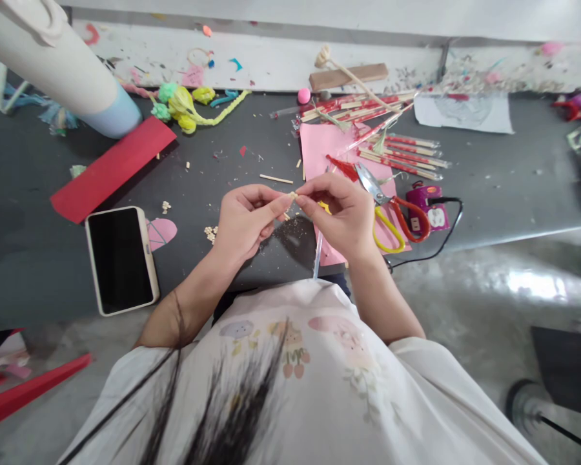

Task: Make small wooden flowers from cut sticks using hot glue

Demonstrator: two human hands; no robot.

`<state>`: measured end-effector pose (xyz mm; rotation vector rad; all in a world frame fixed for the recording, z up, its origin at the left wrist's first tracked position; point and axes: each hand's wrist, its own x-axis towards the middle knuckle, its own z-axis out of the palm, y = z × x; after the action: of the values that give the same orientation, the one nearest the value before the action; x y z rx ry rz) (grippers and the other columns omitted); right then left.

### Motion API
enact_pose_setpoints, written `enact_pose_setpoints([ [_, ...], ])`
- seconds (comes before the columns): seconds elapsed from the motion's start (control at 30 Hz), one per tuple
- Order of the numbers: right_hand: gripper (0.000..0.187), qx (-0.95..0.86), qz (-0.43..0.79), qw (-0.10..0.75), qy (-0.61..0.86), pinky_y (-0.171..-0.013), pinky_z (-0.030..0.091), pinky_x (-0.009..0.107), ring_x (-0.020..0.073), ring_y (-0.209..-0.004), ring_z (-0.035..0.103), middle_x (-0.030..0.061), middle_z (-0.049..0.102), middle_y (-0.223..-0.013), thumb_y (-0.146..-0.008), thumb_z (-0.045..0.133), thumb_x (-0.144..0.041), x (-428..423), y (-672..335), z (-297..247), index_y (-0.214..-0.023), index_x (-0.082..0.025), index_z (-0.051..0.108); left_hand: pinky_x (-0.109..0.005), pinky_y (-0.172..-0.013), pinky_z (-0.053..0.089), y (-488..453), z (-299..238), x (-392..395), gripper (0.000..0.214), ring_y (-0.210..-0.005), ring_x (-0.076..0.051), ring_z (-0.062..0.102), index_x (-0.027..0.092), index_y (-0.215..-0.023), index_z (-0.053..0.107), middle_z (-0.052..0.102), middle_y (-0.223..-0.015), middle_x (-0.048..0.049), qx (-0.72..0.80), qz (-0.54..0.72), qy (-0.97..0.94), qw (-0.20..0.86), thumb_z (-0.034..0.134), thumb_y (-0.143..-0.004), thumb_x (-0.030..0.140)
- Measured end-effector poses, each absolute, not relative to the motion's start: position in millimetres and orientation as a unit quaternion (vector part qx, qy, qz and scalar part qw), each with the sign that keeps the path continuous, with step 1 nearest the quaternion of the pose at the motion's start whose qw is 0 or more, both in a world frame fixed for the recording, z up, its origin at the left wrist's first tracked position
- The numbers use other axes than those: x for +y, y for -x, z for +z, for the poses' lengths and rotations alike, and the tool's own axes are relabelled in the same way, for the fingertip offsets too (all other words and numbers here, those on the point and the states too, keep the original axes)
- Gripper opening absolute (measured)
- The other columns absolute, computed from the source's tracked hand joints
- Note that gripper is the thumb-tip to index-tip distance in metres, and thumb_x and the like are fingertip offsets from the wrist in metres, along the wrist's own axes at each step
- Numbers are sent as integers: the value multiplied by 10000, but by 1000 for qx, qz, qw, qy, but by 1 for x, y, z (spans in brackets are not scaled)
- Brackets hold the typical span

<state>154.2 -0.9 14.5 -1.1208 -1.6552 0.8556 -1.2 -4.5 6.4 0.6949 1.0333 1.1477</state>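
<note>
Above the dark grey table, my left hand (pixel 246 218) and my right hand (pixel 343 210) meet fingertip to fingertip. Thumb and index finger of each pinch a tiny pale piece of wooden stick (pixel 294 195), mostly covered by the fingers. A thin wooden stick (pixel 275 179) lies just beyond them. To the left of my left hand are a small heap of short cut stick pieces (pixel 211 233) and a smaller cluster (pixel 166 206). Pink paper (pixel 314 152) lies under my right hand, and scissors (pixel 385 206) with yellow and orange handles rest beside it.
A phone (pixel 121 258) and a red folded paper strip (pixel 113 169) lie at left, near a white and blue tumbler (pixel 77 71). Red-wrapped stick bundles (pixel 401 155) lie at back right. A purple power adapter (pixel 425 206) with a black cable sits near the right edge.
</note>
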Motion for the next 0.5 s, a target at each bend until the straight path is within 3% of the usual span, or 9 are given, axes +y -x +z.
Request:
enact_pose_setpoints([
  [0.5, 41, -715, 301, 458, 433, -679, 490, 295, 119, -695, 578, -4, 642, -767, -871, 632, -237, -1, -155, 11, -844, -206, 634, -146, -287, 202, 2, 7, -5, 292, -286, 1, 338, 153, -609, 620, 553, -443, 55, 437, 492, -286, 697, 863, -579, 312],
])
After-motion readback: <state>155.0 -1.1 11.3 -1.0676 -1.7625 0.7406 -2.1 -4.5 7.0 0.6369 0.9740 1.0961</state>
